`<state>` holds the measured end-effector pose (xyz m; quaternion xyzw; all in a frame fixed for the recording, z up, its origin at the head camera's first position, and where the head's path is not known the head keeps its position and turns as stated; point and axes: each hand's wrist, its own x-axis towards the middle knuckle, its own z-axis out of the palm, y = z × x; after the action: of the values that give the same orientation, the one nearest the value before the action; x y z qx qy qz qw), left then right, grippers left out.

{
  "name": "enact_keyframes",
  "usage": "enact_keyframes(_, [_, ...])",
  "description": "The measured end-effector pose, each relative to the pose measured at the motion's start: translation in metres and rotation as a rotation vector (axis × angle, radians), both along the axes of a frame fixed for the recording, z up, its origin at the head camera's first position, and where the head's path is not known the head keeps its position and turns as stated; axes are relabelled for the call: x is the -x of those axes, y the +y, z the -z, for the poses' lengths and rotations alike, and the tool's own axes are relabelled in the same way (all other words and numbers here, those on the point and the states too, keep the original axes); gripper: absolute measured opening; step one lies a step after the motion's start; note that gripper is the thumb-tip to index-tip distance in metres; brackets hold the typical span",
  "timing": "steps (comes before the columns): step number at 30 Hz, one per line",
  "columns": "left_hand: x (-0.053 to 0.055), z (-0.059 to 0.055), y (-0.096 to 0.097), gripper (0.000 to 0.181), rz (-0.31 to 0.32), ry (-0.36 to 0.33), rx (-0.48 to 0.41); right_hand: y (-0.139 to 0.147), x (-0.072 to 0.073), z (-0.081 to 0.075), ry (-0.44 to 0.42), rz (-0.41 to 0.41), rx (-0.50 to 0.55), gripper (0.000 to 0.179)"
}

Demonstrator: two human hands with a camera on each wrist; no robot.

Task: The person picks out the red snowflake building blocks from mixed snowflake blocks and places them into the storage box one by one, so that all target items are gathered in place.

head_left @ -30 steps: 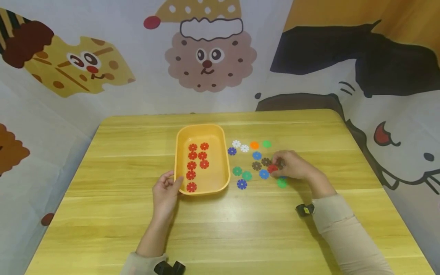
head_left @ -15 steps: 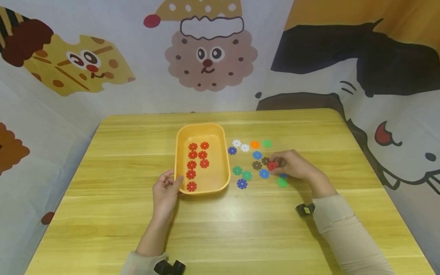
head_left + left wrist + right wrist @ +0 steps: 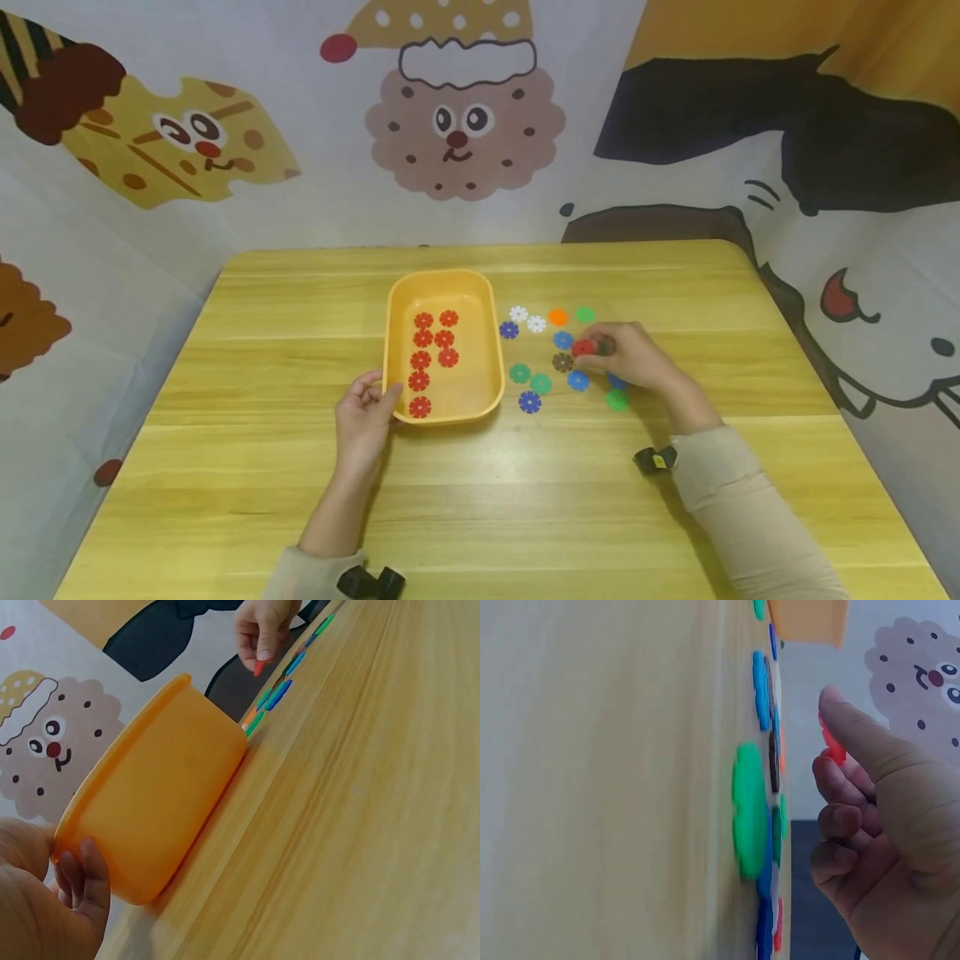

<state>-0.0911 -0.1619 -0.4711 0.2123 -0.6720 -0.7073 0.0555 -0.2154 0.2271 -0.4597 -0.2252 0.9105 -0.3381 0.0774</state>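
Note:
My left hand [image 3: 363, 423] grips the near left corner of a yellow-orange plastic tray [image 3: 471, 390], thumb over the rim and fingers against the outer wall in the left wrist view. Several red notched plastic discs [image 3: 418, 381] lie flat inside, mostly in its left half. To the right of the tray, my right hand [image 3: 632, 357] pinches another red notched disc [image 3: 583, 347] between thumb and fingers. The right wrist view shows this disc [image 3: 832, 741] raised off the table. Part of the loose group of discs is hidden beneath the right hand.
Loose discs lie between tray and right hand: white [image 3: 536, 323], orange [image 3: 558, 317], brown [image 3: 562, 362], blue [image 3: 578, 381], dark blue [image 3: 529, 402] and green [image 3: 520, 373]. The wooden table [image 3: 480, 508] backs onto a printed cloth [image 3: 300, 225].
My right hand has picked the red disc up from among the loose discs and moved slightly left and away with it. The left hand keeps its grip on the tray.

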Motion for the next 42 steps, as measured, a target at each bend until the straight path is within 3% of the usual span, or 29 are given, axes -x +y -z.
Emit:
enact_keyframes(12, [0.003, -0.001, 0.006, 0.035, -0.014, 0.016, -0.046, -0.037, -0.003, -0.002, -0.047, -0.010, 0.120, 0.031])
enact_keyframes(23, [0.004, 0.001, 0.006, 0.035, -0.011, 0.025, -0.043, -0.064, 0.000, -0.004, 0.052, -0.051, 0.167, 0.041])
enact_keyframes(30, [0.003, 0.000, 0.006, 0.033, -0.002, 0.026, -0.041, -0.082, 0.003, -0.013, 0.093, -0.078, 0.196, 0.040])
enact_keyframes(42, [0.003, 0.001, 0.005, 0.034, 0.006, 0.038, -0.048, -0.122, 0.003, -0.028, 0.149, -0.204, 0.256, 0.034])
